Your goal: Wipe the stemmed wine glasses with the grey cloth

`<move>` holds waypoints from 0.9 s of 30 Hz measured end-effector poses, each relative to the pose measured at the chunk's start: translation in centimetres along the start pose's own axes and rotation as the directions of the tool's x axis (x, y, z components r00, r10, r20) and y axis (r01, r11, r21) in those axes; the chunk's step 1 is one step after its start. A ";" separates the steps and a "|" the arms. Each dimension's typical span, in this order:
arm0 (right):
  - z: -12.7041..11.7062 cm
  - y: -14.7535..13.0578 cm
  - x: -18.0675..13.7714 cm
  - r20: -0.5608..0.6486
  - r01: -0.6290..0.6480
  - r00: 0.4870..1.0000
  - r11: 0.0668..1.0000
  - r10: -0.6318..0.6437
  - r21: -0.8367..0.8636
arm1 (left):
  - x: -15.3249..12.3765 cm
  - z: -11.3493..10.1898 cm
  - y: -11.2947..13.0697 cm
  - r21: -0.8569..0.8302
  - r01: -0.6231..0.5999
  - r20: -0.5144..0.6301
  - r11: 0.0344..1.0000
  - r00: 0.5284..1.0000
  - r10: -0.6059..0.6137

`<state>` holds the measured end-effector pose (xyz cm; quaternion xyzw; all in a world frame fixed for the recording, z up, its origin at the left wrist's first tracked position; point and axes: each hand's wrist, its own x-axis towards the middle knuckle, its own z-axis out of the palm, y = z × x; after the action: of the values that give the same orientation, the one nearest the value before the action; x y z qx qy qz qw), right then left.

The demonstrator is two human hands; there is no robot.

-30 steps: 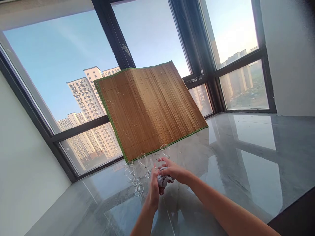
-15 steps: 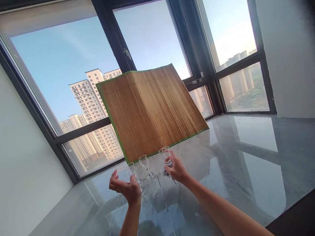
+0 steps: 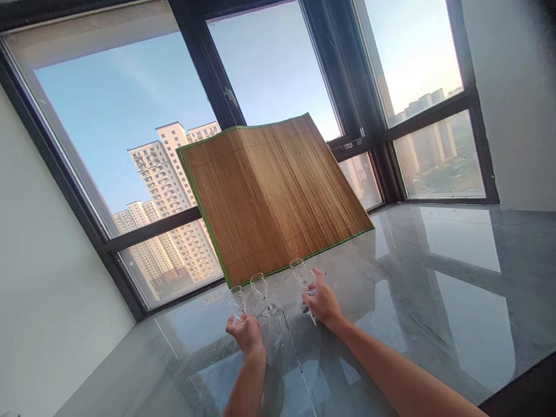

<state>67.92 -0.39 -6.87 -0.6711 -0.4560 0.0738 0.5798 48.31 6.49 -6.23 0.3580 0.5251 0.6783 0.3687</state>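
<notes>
Several clear stemmed glasses stand in a row on a glossy grey marble sill [image 3: 434,301]. My left hand [image 3: 245,334] is closed round the stem of the nearest glass [image 3: 237,306] at the left end. Just behind it stands a middle glass [image 3: 260,288], untouched. My right hand [image 3: 320,301] is wrapped round the lower part of the rightmost glass [image 3: 299,271], with a grey cloth [image 3: 309,311] bunched under the fingers.
A bamboo mat [image 3: 273,191] with a green edge leans against the dark-framed window [image 3: 208,75] right behind the glasses. A white wall [image 3: 47,301] closes the left side. The sill's dark front edge [image 3: 534,388] shows at the bottom right.
My hands, together on one glass and the cloth, have parted. The right set that glass down at the row's right end; the left swung out and took hold of the nearest glass.
</notes>
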 end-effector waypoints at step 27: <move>-0.3 -3.3 -5.6 -0.105 0.172 0.978 0.983 -0.178 -0.060 | -4.1 1.1 0.5 0.201 -0.296 0.244 0.934 0.938 0.244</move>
<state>63.15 -4.76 -6.44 -0.6459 -0.4825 -0.0262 0.5911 51.10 3.32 -5.99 0.5394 0.5040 0.6131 0.2812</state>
